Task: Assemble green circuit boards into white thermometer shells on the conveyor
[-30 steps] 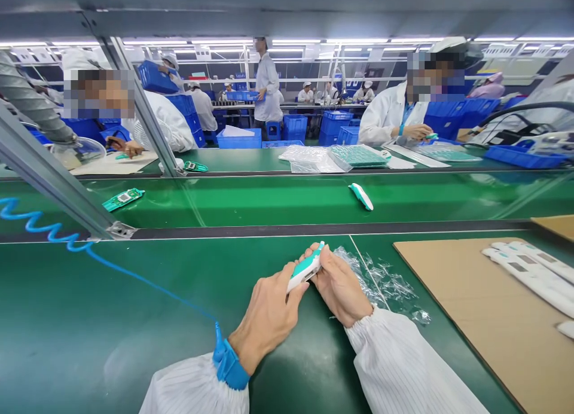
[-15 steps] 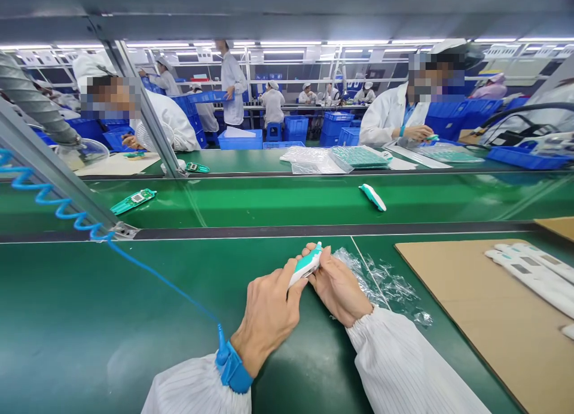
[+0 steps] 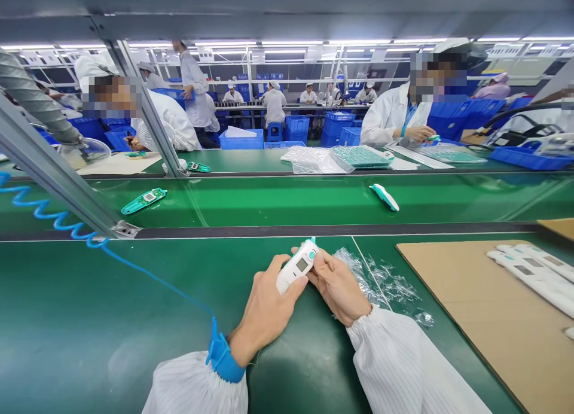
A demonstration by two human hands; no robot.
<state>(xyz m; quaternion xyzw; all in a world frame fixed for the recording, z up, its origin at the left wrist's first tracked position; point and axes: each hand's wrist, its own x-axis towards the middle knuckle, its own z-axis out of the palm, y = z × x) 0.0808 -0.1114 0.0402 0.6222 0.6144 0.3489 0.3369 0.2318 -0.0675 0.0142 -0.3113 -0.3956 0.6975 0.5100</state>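
Observation:
A white and teal ear thermometer (image 3: 293,271) is held between my two hands above the green bench, its small screen and round teal button facing me. My left hand (image 3: 269,300) is closed round its lower end, thumb along the near edge. At the upper end, by the teal tip, the fingers of my right hand (image 3: 338,285) pinch the casing; some fingertips are hidden behind it. A blue wrist strap (image 3: 226,360) circles my left wrist, joined to a coiled blue cord (image 3: 147,274). Crumpled clear plastic wrap (image 3: 394,285) lies beyond my right hand.
Across the back runs a green conveyor belt (image 3: 260,201) carrying a teal half-shell with a circuit board (image 3: 144,201) and another thermometer (image 3: 384,197). White casings (image 3: 533,270) rest on a cardboard sheet (image 3: 448,282) to the right. A metal post (image 3: 146,109) stands left; co-workers sit opposite.
The thermometer has been turned in my hands, so its screen and button side now faces me instead of its side. The pieces on the belt have shifted right.

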